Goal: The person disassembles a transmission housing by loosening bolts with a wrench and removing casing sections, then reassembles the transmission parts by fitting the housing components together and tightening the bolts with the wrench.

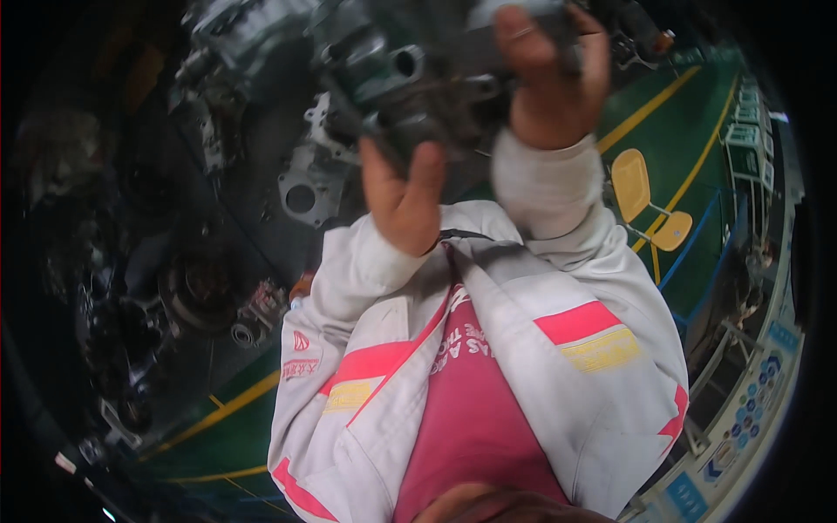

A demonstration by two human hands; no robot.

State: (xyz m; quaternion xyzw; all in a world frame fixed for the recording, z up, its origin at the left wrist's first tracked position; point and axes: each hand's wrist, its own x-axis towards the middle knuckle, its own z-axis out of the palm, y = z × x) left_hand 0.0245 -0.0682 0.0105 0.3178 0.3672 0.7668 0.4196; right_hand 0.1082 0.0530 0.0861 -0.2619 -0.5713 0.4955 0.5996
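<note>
My left hand (403,199) is closed on the near edge of a dark grey metal casting (410,118), its thumb up along the side. Round tube-like openings show in the casting, which is blurred. Further right and higher, my right hand (556,91) wraps round a smooth grey metal part (488,17) at the top edge of the view. A ring is on one of its digits. Whether this part and the casting are one piece, I cannot tell.
A flat metal bracket (307,187) with a large round hole lies left of my hands, among several engine parts (209,131) on a dark surface. To the right, a yellow chair (632,183) stands on the green floor (645,131) with yellow lines, before a display board (741,427).
</note>
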